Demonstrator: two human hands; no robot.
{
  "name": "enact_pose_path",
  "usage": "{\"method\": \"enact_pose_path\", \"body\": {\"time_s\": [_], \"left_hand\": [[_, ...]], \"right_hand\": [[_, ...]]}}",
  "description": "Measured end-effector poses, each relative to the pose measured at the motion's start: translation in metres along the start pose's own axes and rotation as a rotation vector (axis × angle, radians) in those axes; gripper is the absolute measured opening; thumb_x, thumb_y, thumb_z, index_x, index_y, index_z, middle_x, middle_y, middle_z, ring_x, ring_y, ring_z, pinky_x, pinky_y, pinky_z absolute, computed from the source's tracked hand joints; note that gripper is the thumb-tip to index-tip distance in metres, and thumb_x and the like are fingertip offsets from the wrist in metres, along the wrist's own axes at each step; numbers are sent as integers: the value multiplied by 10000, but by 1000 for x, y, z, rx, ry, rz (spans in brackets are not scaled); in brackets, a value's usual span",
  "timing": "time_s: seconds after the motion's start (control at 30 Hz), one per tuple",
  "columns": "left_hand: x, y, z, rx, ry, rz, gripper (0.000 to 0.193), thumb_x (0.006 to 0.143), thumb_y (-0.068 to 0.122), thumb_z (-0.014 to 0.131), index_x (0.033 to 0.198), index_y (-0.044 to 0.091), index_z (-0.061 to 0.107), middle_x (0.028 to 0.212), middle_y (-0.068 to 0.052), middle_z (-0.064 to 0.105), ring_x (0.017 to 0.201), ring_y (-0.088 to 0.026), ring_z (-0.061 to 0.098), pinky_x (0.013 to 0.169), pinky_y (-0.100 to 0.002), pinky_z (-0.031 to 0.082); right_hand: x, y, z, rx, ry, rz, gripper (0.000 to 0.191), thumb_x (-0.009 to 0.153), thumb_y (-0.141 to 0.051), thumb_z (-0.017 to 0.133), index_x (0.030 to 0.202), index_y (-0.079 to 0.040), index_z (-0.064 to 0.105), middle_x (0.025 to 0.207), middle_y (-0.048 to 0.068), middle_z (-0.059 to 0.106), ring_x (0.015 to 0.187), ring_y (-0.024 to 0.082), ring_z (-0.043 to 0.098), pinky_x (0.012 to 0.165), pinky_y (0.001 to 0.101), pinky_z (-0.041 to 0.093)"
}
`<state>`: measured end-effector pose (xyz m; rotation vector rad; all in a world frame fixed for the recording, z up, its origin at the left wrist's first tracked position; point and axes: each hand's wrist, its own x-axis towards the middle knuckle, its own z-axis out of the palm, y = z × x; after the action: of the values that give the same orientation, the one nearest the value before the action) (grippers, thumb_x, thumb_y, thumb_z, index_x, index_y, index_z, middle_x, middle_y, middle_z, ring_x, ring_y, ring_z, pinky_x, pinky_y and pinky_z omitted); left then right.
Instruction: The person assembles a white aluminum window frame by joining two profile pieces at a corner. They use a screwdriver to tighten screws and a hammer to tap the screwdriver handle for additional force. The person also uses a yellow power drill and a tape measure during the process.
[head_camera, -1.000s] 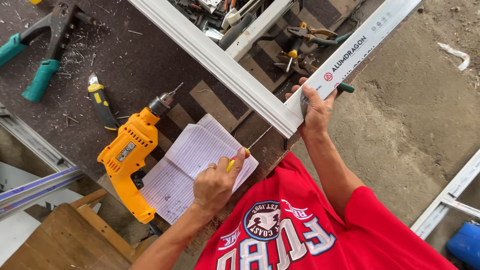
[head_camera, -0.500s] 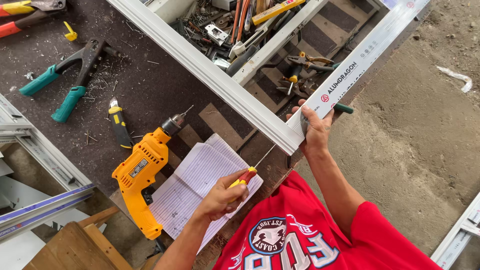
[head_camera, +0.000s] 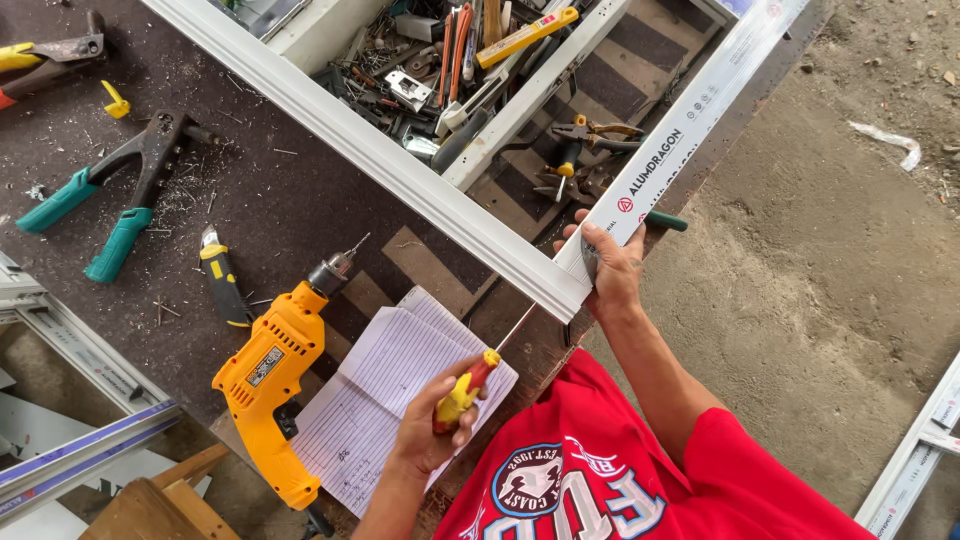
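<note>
A red-and-yellow screwdriver (head_camera: 465, 390) is gripped in the closed left hand (head_camera: 430, 430) at lower centre and aimed at the white frame corner (head_camera: 555, 285) (clasped by the right hand (head_camera: 612, 268)). Fastening appears under way, and careful tip seating is called for.

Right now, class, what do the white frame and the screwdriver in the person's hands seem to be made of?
White frame: probably coated aluminium with a smooth matt white finish, going by its straight ribbed profile and mitred corner. Screwdriver: the glossy red-and-yellow handle is likely plastic, and the thin grey shaft looks like steel.
</note>
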<state>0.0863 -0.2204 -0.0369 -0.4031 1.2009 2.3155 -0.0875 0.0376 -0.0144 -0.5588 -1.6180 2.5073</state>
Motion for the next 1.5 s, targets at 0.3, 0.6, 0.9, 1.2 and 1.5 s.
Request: {"method": "enact_pose_path", "body": {"time_s": [0.3, 0.6, 0.9, 1.2, 1.5], "left_hand": [[4, 4, 10, 1131, 90, 612, 619, 907, 122, 670, 1514, 124, 544, 894, -72, 659, 592, -169, 599, 464, -311, 505], [-6, 8, 16, 1330, 192, 790, 618, 935, 106, 655, 1538, 138, 523, 922, -78, 661, 604, -154, 584, 473, -294, 507], [5, 9, 2, 65, -79, 8, 619, 962, 91, 639, 1562, 153, 502, 951, -84, 663, 616, -139, 570, 482, -277, 510], [-12, 13, 33, 1874, 186, 823, 612, 876, 92, 676, 1468, 197, 567, 948, -89, 699, 494, -211, 625, 413, -368, 540], [-39, 13, 3, 734, 57, 553, 489, 941, 46, 685, 1420, 52, 583, 1063, -137, 711, 787, -164, 628, 660, -265, 546]], "right_hand": [[2, 2, 3, 18, 18, 0, 550, 917, -21, 643, 1336, -113, 298, 1151, 156, 627, 915, 268, 715, 702, 436, 691], [1, -1, 3, 24, -11, 9, 559, 913, -19, 642, 1349, -104, 303, 1139, 155, 620, 938, 254, 720, 720, 433, 696], [0, 2, 4, 26, -14, 25, 559, 916, -24, 644, 1337, -94, 283, 1134, 164, 616, 911, 250, 720, 711, 436, 691], [-2, 3, 3, 59, 44, 66, 538, 925, -41, 649, 1317, -99, 284, 1140, 155, 624, 908, 255, 717, 710, 435, 691], [-12, -3, 6, 75, 5, 80, 573, 896, -36, 635, 1344, -108, 284, 1183, 159, 625, 1000, 296, 733, 764, 463, 702]]}}
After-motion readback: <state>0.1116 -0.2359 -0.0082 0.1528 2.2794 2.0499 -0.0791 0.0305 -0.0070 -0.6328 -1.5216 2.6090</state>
